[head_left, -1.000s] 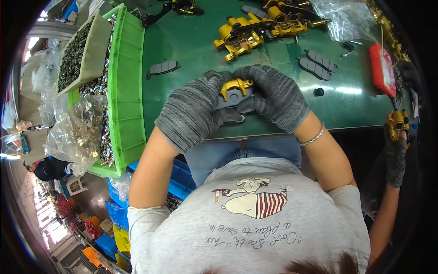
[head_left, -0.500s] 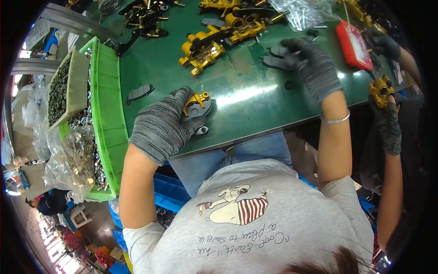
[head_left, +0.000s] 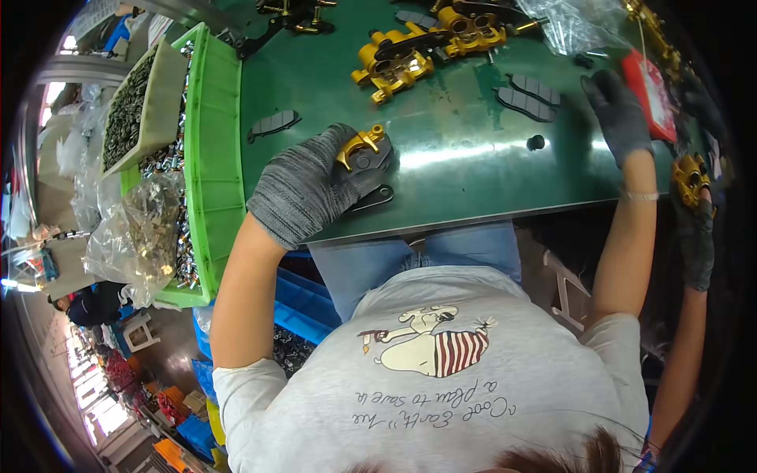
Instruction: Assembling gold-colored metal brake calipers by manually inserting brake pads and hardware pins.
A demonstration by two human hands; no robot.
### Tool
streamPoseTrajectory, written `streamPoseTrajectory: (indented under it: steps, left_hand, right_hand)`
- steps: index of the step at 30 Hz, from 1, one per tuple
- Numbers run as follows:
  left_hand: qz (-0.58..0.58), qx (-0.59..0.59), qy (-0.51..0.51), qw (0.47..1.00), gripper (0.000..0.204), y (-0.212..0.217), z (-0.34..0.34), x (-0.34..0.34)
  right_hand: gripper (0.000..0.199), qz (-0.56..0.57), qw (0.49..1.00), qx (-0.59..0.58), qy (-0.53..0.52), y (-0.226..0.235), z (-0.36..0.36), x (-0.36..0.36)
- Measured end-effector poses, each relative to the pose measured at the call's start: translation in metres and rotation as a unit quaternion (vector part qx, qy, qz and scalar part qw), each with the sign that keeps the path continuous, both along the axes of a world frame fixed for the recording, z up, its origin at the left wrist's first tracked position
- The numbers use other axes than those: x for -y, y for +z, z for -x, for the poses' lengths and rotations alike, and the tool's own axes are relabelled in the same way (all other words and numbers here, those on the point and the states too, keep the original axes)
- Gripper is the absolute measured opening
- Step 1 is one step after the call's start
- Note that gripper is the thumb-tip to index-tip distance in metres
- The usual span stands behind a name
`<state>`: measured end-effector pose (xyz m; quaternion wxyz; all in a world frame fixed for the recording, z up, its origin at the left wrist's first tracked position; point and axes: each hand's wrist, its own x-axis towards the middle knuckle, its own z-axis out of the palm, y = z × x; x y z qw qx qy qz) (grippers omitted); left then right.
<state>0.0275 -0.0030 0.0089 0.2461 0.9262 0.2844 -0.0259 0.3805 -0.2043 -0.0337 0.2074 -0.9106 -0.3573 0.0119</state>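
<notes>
My left hand (head_left: 303, 185), in a grey knitted glove, is closed around a gold brake caliper (head_left: 363, 146) with a dark grey pad in it, just above the near part of the table. A dark flat metal piece with a hole (head_left: 378, 195) shows below that hand. My right hand (head_left: 619, 114), gloved too, reaches out beside a red box (head_left: 650, 94), fingers stretched and thumb apart, with nothing visible in it. Two brake pads (head_left: 528, 98) lie to its left, with a small black round part (head_left: 536, 142) nearer to me. Another brake pad (head_left: 274, 124) rests at the left.
Several gold calipers (head_left: 394, 63) and a clear plastic bag (head_left: 579, 24) lie at the back of the green table (head_left: 449, 169). A green crate (head_left: 217, 165) of small metal parts stands at the left. At the right, a co-worker's gloved hand (head_left: 697, 244) holds a gold caliper (head_left: 691, 181).
My right hand has moved right, from over the two brake pads to beside the red box, uncovering them. The left hand keeps hold of the caliper, now tilted differently. The whole view has shifted.
</notes>
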Motion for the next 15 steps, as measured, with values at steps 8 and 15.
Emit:
streamPoseTrajectory:
  steps: [8, 15]
  left_hand:
    - [0.359, 0.338, 0.166, 0.854, 0.051, -0.033, 0.025, 0.008]
    - [0.501, 0.433, 0.202, 0.722, 0.078, -0.039, 0.014, 0.029]
  right_hand:
    - [0.025, -0.361, 0.735, -0.538, 0.200, 0.038, 0.139, -0.029]
    - [0.019, -0.449, 0.725, -0.499, 0.155, 0.031, 0.182, -0.052]
